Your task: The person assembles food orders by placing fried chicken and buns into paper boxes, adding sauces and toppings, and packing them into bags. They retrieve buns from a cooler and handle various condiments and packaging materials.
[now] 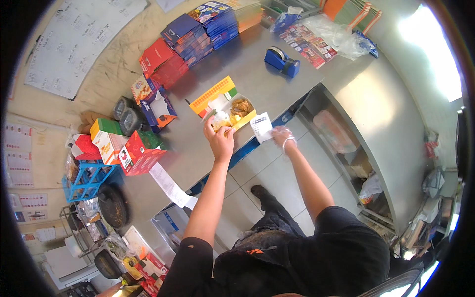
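The left hand, grip unclear, touches a food box slanting lengthwise far-right; the right hand pinches a slip.

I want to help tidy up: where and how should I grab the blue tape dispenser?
Grip the tape dispenser around its blue body's middle, probably from above, thumb and fingers across the long sides: it's longer than wide, with nothing lying on it.

A metal counter carries an open yellow food box near its edge. Farther back sit stacked cartons and a blue tape dispenser.
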Demonstrator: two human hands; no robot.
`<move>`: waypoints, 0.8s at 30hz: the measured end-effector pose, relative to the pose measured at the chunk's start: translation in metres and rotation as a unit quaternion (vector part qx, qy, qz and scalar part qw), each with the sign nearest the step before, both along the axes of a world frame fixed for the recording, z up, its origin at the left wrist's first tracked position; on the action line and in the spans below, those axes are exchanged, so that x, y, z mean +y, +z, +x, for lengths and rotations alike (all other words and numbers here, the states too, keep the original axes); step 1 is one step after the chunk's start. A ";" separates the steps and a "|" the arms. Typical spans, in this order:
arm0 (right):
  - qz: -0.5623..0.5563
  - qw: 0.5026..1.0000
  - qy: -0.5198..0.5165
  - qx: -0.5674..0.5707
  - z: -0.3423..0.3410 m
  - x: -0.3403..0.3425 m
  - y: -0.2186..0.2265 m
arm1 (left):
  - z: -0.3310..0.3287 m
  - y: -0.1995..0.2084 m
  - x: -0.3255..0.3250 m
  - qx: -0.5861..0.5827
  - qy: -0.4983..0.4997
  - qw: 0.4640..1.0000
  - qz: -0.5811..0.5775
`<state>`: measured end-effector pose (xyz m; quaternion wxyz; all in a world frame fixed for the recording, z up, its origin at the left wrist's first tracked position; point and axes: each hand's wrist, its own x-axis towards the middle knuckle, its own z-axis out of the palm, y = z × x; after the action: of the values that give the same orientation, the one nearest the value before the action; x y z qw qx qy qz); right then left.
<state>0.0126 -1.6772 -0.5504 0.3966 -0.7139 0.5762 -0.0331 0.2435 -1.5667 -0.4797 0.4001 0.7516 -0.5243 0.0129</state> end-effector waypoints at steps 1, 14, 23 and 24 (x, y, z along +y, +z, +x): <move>0.007 1.000 0.009 -0.007 0.009 0.002 0.001 | 0.000 0.001 -0.003 0.006 0.000 1.000 0.000; 0.072 0.996 -0.039 -0.031 0.052 0.013 0.042 | -0.016 -0.011 0.010 0.027 0.004 0.999 0.027; 0.031 0.989 0.132 0.054 -0.059 0.089 -0.077 | -0.010 0.000 0.172 0.067 0.020 0.998 0.006; -0.110 0.938 0.298 0.138 -0.084 0.102 -0.133 | -0.012 -0.006 0.206 0.105 0.008 0.994 0.019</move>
<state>-0.0717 -1.5756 -0.6839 0.2242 -0.8896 0.3787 0.1219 0.2317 -1.3611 -0.4855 0.4388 0.7603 -0.4735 -0.0726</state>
